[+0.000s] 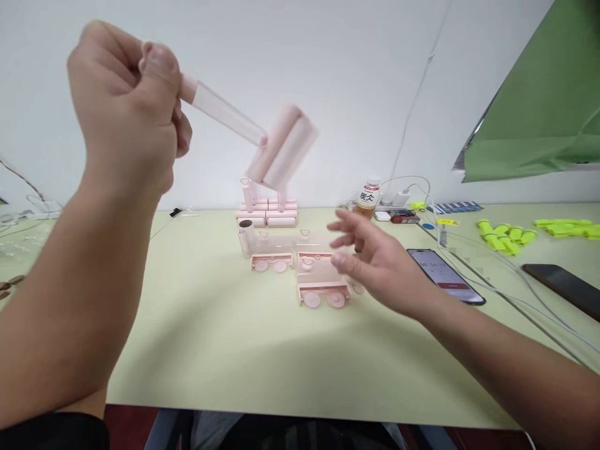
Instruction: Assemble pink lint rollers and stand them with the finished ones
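Beverage bottle (369, 198), two phones (445, 275) (565, 282), white cables (506, 281), yellow-green parts (506, 236), green sheet (539, 106) on the pale table (210, 350).

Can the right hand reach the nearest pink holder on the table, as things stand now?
Probably yes: the open right hand hovers just beside the pink holder, with nothing between them.

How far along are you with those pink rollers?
Looks done: a stack of pink rollers sits at the back. In hand: the left hand grips one roller by its handle, raised; the right hand hovers open over loose covers. Left: those covers and a bare tube.
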A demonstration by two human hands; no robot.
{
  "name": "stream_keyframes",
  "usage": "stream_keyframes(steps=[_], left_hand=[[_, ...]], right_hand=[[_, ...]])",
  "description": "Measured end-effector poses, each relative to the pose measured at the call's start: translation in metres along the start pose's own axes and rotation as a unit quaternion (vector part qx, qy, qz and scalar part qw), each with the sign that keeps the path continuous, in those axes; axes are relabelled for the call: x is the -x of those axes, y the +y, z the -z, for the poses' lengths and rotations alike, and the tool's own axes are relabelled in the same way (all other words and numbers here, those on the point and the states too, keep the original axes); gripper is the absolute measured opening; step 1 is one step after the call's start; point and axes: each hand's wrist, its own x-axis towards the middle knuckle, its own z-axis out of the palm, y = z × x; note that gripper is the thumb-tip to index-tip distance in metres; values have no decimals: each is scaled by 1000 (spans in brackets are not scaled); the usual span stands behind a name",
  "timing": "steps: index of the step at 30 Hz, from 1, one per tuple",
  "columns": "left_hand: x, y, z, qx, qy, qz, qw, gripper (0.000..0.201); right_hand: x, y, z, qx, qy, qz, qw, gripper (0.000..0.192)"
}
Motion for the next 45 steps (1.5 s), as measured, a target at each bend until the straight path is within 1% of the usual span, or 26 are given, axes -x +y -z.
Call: stream_keyframes(steps=[1, 2, 3, 4, 5, 6, 8, 9, 10, 12, 13, 14, 15, 17, 19, 20, 21, 22, 24, 25, 27, 29, 31, 35, 41, 45], left_hand=[[12, 5, 1, -42, -73, -65, 994, 14], [24, 8, 3, -52, -96, -85, 990, 16], [35, 11, 5, -46, -93, -87, 991, 21], [45, 12, 8, -39, -97, -55, 993, 22], [54, 13, 11, -15, -85, -25, 996, 19], [63, 13, 14, 16, -60, 4, 998, 19], [77, 8, 20, 77, -40, 99, 991, 25], [83, 2, 23, 96, -50, 150, 983, 30], [90, -4, 26, 106, -73, 192, 973, 36], [104, -20, 32, 60, -153, 223, 961, 36], [109, -27, 35, 41, -169, 225, 959, 35], [113, -34, 39, 36, -162, 223, 961, 36], [115, -40, 44, 36, -138, 216, 966, 38], [112, -47, 56, 56, -63, 196, 977, 45], [102, -51, 69, 86, 9, 179, 980, 47], [96, -53, 76, 99, 38, 178, 978, 47], [91, -55, 82, 106, 64, 186, 975, 45], [87, -58, 86, 113, 85, 196, 970, 44], [83, -63, 89, 113, 105, 220, 963, 42], [84, -66, 89, 111, 106, 228, 961, 42], [87, -71, 85, 103, 100, 239, 960, 43], [93, -74, 80, 101, 87, 246, 960, 44], [97, -75, 76, 101, 72, 256, 959, 45], [101, -74, 73, 92, 55, 269, 957, 46], [105, -78, 73, 86, 44, 274, 957, 46], [107, -79, 72, 81, 34, 287, 954, 47]], right_hand=[[-8, -4, 1, -22, 20, 8, 1000, 76], [-16, -7, 1, -44, 23, 18, 999, 76], [-23, -11, 0, -67, 12, 27, 997, 70], [-28, -15, -2, -85, -5, 32, 996, 62], [-33, -19, -6, -101, -20, 33, 994, 54], [-36, -22, -10, -114, -31, 32, 992, 48], [-40, -28, -21, -133, -41, 30, 990, 44], [-42, -30, -27, -137, -45, 34, 989, 43], [-44, -31, -33, -135, -51, 40, 989, 42], [-48, -33, -44, -111, -68, 54, 990, 40], [-51, -34, -47, -92, -78, 58, 991, 39], [-54, -34, -50, -73, -84, 59, 992, 39], [-57, -34, -51, -54, -86, 57, 993, 39], [-64, -33, -49, -2, -85, 47, 995, 40], [-68, -29, -45, 95, -107, 44, 989, 37], [-69, -25, -44, 158, -132, 47, 977, 36], [-69, -21, -45, 224, -164, 53, 959, 37], [-67, -17, -48, 287, -197, 58, 936, 41], [-63, -7, -58, 383, -251, 70, 886, 53], [-60, -3, -65, 415, -278, 78, 863, 53], [-55, 5, -78, 452, -312, 107, 829, 46], [-53, 11, -88, 474, -325, 128, 808, 39], [-52, 14, -93, 490, -328, 134, 796, 36], [-55, 19, -98, 504, -324, 143, 788, 37], [-58, 25, -105, 518, -300, 150, 787, 38], [-59, 26, -105, 524, -295, 149, 785, 38]])
